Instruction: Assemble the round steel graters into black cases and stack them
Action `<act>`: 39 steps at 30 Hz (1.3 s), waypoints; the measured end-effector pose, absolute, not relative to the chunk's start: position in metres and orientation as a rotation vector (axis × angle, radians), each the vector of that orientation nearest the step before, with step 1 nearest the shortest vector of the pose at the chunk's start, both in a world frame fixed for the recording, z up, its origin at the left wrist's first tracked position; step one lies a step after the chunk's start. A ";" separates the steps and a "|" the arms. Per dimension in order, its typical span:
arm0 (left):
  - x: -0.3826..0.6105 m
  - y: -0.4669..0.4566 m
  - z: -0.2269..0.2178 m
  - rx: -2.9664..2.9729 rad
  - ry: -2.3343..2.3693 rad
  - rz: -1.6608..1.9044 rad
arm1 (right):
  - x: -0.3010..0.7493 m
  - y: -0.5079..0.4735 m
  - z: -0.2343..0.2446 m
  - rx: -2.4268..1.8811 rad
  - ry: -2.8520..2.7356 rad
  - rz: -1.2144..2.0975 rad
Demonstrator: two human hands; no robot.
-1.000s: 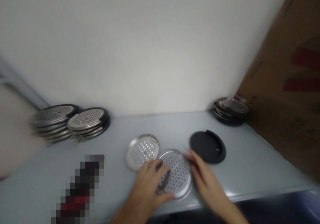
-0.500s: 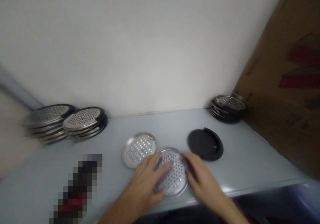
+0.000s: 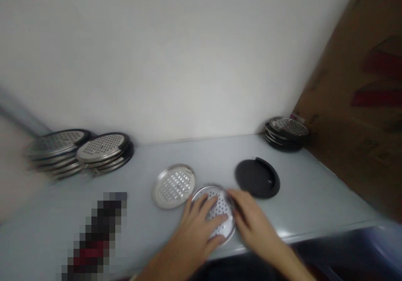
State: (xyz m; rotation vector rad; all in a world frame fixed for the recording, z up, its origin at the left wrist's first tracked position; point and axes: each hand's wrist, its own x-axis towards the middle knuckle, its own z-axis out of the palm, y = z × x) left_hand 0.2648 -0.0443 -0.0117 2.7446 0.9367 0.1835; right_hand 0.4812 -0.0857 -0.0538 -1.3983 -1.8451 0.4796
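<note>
A round metal grater plate [image 3: 222, 207] with small holes lies near the table's front edge. Across its left part and face my left hand [image 3: 199, 220] rests with fingers spread. My right hand [image 3: 249, 218] grips the plate's right rim, thumb and fingers bent at the edge; its fingertips are partly hidden. Just left of and behind this plate lies another round metal grater plate [image 3: 174, 186], with coarser raised slots. To the right, beyond my right hand, a black round tray [image 3: 256, 178] with a raised rim at one side lies flat.
Two stacks of round graters with black rims, a left stack [image 3: 58, 147] and a nearer one [image 3: 102, 149], stand at the back left. Another grater stack [image 3: 287, 134] is at the back right, beside a cardboard box [image 3: 354, 138]. A pixelated dark object [image 3: 97, 235] lies front left. A white wall [image 3: 194, 63] rises behind.
My left hand has slid rightward and further over the plate, its fingers now spread across the holes. My right hand stays at the right rim.
</note>
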 end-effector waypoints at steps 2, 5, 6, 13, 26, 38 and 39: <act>0.265 -0.044 -0.013 2.766 0.944 0.194 | 0.481 -0.086 -0.052 -1.398 -1.841 0.483; 0.269 -0.044 -0.015 2.787 0.934 0.179 | 0.481 -0.086 -0.052 -1.395 -1.850 0.484; 0.271 -0.044 -0.015 2.791 0.933 0.172 | 0.481 -0.086 -0.052 -1.392 -1.856 0.483; 0.262 -0.044 -0.015 2.798 0.954 0.253 | 0.483 -0.088 -0.057 -1.415 -1.882 0.457; 0.188 -0.007 -0.018 2.592 1.488 0.312 | 0.480 -0.089 -0.066 -1.486 -1.945 0.299; 0.178 -0.002 0.024 1.813 1.659 1.330 | 0.481 -0.087 -0.074 -1.464 -1.977 0.202; 0.176 0.002 0.025 1.636 1.623 1.372 | 0.481 -0.087 -0.075 -1.461 -1.978 0.196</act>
